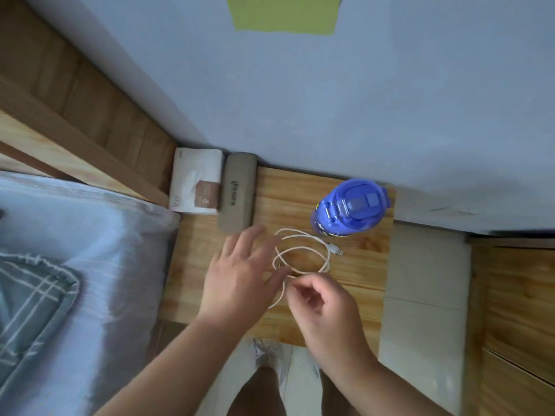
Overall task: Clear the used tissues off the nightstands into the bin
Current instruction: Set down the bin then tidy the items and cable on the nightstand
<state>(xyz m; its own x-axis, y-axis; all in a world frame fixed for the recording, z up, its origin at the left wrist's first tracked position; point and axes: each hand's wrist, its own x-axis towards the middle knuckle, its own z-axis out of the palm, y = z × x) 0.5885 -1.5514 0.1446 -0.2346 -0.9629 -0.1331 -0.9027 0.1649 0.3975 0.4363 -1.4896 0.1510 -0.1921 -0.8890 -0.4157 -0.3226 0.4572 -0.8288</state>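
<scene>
Nightstand (354,283) of pale grained wood sits at the middle of the frame, pushed up against the blue-grey wall (300,100). Over its near half the left hand (243,277) is spread flat, fingers straight and holding nothing, their tips at the left edge of a looped white charging cable (303,250). The right hand (321,304), lower centre, has its fingers curled and pinches that cable where the loop crosses. Toward the upper right of the nightstand stands a blue plastic bottle (351,207) with a flip lid. At its back left corner lies a grey-beige oblong case (237,192), and just beside that a white soft pack of tissues (196,181). Left of all this is a bed with a light blue sheet (90,235) and a grey checked quilt (30,280); pale floor tiles (420,295) show at the right
</scene>
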